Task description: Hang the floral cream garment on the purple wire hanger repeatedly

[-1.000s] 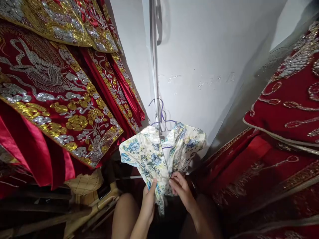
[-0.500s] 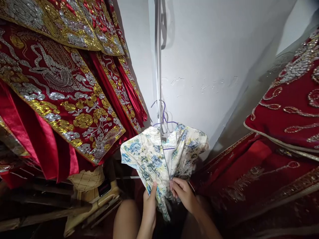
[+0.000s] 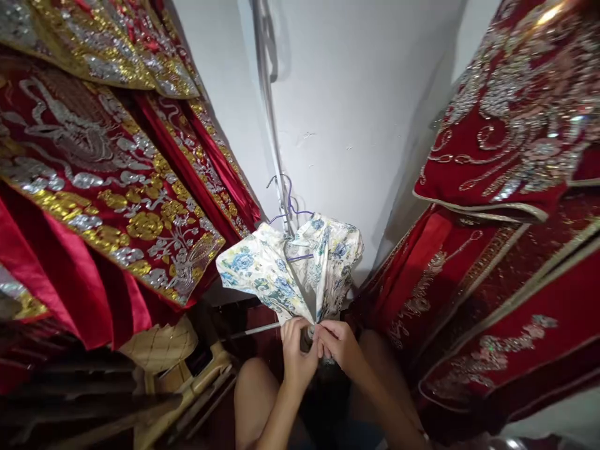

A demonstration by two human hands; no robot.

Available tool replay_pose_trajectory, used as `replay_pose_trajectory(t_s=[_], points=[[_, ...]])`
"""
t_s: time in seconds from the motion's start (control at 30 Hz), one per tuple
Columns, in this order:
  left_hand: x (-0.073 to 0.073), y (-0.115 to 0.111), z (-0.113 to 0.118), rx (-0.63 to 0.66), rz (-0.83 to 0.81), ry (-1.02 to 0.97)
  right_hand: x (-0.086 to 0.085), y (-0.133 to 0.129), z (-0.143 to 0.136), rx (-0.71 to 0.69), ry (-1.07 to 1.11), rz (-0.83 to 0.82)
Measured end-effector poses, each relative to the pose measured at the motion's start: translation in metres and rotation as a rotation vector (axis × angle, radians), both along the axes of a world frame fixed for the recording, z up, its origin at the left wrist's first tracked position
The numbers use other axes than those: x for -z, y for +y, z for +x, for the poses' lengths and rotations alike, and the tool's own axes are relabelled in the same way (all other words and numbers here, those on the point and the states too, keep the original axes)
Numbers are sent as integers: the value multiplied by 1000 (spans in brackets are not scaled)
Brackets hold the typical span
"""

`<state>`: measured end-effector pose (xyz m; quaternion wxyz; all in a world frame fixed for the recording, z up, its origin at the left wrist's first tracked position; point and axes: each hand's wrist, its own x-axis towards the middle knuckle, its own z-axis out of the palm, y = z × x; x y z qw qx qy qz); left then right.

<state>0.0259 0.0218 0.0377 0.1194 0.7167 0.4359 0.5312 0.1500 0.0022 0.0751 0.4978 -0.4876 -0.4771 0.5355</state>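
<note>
A short-sleeved, floral-print blouse, white with blue and yellow flowers, hangs by its shoulders on a purple hanger. Its front falls open in a V below the collar. My left hand pinches one front edge, and my right hand pinches the other edge right beside it. The fingertips of both hands meet at the bottom of the V. Whatever small fastening lies between them is hidden by the fingers. Most of the cloth below my hands is out of sight.
A metal pole rises behind the hanger against a pale wall. Red garments with gold and silver embroidery hang at left; beaded red garments hang at right. A wooden chair with a quilted tan bag stands lower left.
My left hand has moved up from the lower cloth to the front edge, beside my right hand. The blouse's two front edges are drawn together there. The view has shifted to the right.
</note>
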Motion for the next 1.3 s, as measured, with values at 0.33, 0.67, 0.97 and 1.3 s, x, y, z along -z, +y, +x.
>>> replay_pose_trajectory(t_s=[0.33,0.67,0.97,1.3], points=[[-1,17,9,241,-294,39,-75,83,30,136,3,86],[-58,51,-4,296,-481,3,-159,140,15,11,71,270],[-207,106,-7,165,75,138,-160,125,22,15,3,347],[-201,140,-79,-243,42,-759,-81,120,20,-43,-154,295]])
